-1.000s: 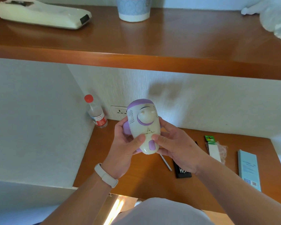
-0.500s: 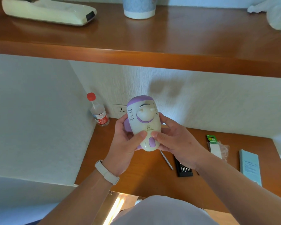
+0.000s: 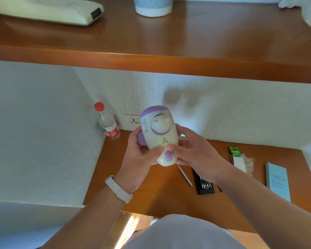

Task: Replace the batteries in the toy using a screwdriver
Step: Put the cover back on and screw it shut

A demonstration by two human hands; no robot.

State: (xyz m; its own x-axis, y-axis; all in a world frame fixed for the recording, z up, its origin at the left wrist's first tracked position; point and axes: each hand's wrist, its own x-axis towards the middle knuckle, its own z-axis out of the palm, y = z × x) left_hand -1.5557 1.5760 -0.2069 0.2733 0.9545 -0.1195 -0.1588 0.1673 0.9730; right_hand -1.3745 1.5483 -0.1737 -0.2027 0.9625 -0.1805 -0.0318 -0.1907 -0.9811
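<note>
- You had the toy (image 3: 159, 135) raised off the surface (image 3: 151, 198), between both hands and in front of the far wall, above the left part of the wood.
- It looked like a hard, hollow plastic shell in cream and purple. I judge it light, stiff and smooth enough to slip in a loose grip.
- The rounded sides seemed the best place to hold it, since that leaves the small fitting at mid-body uncovered.
- The stubby knobs and purple flaps looked like poor handles that might snap if you levered on them.
- Your left hand (image 3: 140, 159) was curled round the toy's left flank, with the fingers behind it and the thumb laid across the near face.
- Your right hand (image 3: 196, 153) wrapped the right flank the same way, its thumb tip meeting the left thumb just below that fitting.
- The screwdriver (image 3: 185, 175) lay on the surface below your right hand, beside the black bit case (image 3: 204, 184).
- The battery pack (image 3: 238, 159) lay further right, and neither hand held a tool.
</note>
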